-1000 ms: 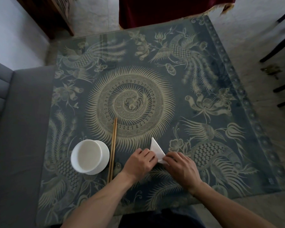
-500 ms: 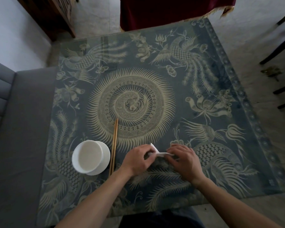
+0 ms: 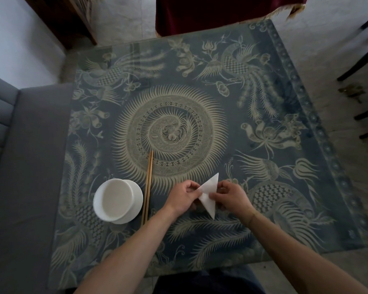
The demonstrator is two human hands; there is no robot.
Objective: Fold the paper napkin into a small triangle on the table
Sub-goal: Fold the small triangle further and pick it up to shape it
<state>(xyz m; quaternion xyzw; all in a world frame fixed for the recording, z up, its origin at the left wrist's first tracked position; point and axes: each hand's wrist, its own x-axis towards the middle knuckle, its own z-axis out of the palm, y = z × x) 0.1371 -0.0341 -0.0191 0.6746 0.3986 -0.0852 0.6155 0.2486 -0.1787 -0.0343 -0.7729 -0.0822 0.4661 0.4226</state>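
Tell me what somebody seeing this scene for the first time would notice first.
Probably the white paper napkin, already a triangle, pinched between the left hand and right hand near the table's front edge. Next, the big sunburst medallion patterned at the table's centre. To the left of the hands stand a white bowl and a pair of chopsticks beside it.

I see the napkin point(image 3: 208, 195) between the left hand point(image 3: 182, 197) and the right hand point(image 3: 229, 196), near the table's point(image 3: 274, 115) front edge. Left of them lie the chopsticks point(image 3: 148, 185), then the bowl point(image 3: 117, 200) just beside.
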